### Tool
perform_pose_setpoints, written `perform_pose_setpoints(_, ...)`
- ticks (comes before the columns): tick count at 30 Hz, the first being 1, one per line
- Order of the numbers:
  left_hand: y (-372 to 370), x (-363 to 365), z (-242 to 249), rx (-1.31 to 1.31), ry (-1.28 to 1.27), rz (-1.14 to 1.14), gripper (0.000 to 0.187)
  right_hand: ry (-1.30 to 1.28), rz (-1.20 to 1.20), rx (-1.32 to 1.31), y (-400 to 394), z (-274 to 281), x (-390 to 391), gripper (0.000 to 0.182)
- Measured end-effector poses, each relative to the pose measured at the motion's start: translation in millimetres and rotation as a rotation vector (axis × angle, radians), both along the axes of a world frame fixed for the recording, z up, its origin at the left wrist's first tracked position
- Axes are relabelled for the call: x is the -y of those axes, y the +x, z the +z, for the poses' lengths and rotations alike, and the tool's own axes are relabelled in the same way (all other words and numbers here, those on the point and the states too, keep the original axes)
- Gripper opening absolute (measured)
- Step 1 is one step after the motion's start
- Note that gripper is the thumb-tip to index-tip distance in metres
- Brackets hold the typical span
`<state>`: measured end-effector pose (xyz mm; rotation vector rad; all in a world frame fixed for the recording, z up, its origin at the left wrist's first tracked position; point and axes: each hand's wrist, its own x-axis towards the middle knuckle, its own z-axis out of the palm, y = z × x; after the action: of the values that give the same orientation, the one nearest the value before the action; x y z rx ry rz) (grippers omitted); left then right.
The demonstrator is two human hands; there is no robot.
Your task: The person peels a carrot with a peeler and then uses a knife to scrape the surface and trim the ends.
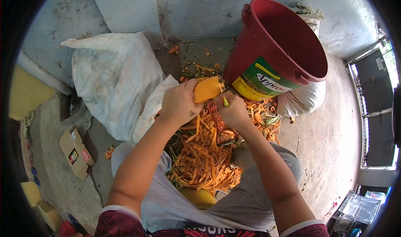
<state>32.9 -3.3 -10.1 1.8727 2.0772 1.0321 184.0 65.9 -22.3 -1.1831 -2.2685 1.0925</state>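
My left hand (180,101) is wrapped round a thick carrot (209,89), its darker stem end pointing to the right. Close beside it, my right hand (234,111) is closed on a small tool with a green-and-yellow handle end (226,101); the tool's working part is hidden by the fingers. A red-orange plastic strip with holes (216,119) runs down along that hand's inner side. Below both hands, a heap of orange peelings (204,155) lies between my legs, with green stalks mixed in.
A tall dark red bin (238,55) with a green-and-yellow label stands at the upper right. Left of the heap slumps a large white sack (112,78); another white sack (307,99) sits behind the bin. A cardboard box (75,153) lies on the concrete floor at the left.
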Motion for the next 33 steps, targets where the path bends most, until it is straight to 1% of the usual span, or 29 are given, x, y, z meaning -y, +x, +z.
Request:
perform_pose_setpoints(1, -0.5, 0.7, -0.1, -0.084, 0.003, 0.033, 0.031, -0.011, -0.006, 0.021, 1.3, -2.9, 1.5, 0.021)
perform_pose_setpoints(4, -4.7, 2.1, -1.9, 0.108, -0.082, -0.119, 0.03, -0.088, -0.001, 0.057, 1.4, -0.8, 0.9, 0.021)
perform_pose_setpoints(7, 4.4, -0.4, -30.8, 0.636, -0.067, -0.264, 0.031, -0.13, 0.0, 0.039, -0.6, -0.1, -2.1, 0.021)
perform_pose_setpoints(11, 1.7, 0.7, -24.4, 0.368, -0.09, -0.144, 0.028, -0.201, -0.028, 0.038, -3.1, -8.9, -1.7, 0.02)
perform_pose_setpoints(13, -4.3, 0.9, -21.5, 0.215, -0.127, -0.069, 0.028, -0.225, -0.026, 0.102, -4.6, -6.0, -0.1, 0.022)
perform_pose_setpoints(14, -4.1, 2.0, -19.7, 0.176, -0.125, -0.046, 0.027, -0.237, -0.021, 0.137, -6.0, -4.4, 0.6, 0.023)
perform_pose_setpoints(17, -3.3, 1.4, -17.3, 0.053, -0.111, 0.006, 0.026, -0.166, -0.009, 0.109, -7.4, -9.5, -0.9, 0.024)
perform_pose_setpoints(20, -6.8, 0.7, -19.7, -0.081, -0.098, 0.044, 0.031, -0.248, -0.058, 0.119, -9.2, -13.4, 0.0, 0.026)
perform_pose_setpoints(22, -7.9, 1.7, -20.2, -0.179, -0.1, 0.054, 0.039, -0.188, -0.013, 0.124, -7.5, -29.8, -2.5, 0.027)
perform_pose_setpoints(25, -7.9, 1.9, -17.6, -0.2, -0.118, 0.068, 0.037, -0.121, 0.091, 0.131, -4.1, -56.9, -7.2, 0.027)
perform_pose_setpoints(27, -9.5, 2.6, -18.6, 0.016, -0.184, -0.021, 0.033, -0.117, 0.088, 0.13, -6.1, -49.8, -5.2, 0.026)
perform_pose_setpoints(29, -13.2, 4.2, -21.4, 0.199, -0.219, -0.127, 0.032, -0.147, 0.004, 0.12, -9.3, -36.1, -3.0, 0.025)
perform_pose_setpoints(31, -17.9, 4.8, -26.4, 0.346, -0.219, -0.256, 0.034, -0.251, -0.035, 0.099, -12.1, -23.1, 2.1, 0.022)
perform_pose_setpoints(32, -17.5, 5.1, -26.3, 0.442, -0.27, -0.243, 0.035, -0.302, -0.054, 0.09, -12.5, -20.4, 3.0, 0.021)
perform_pose_setpoints(33, -16.4, 6.3, -26.5, 0.539, -0.321, -0.229, 0.037, -0.21, -0.002, 0.088, -12.1, -21.2, 2.1, 0.02)
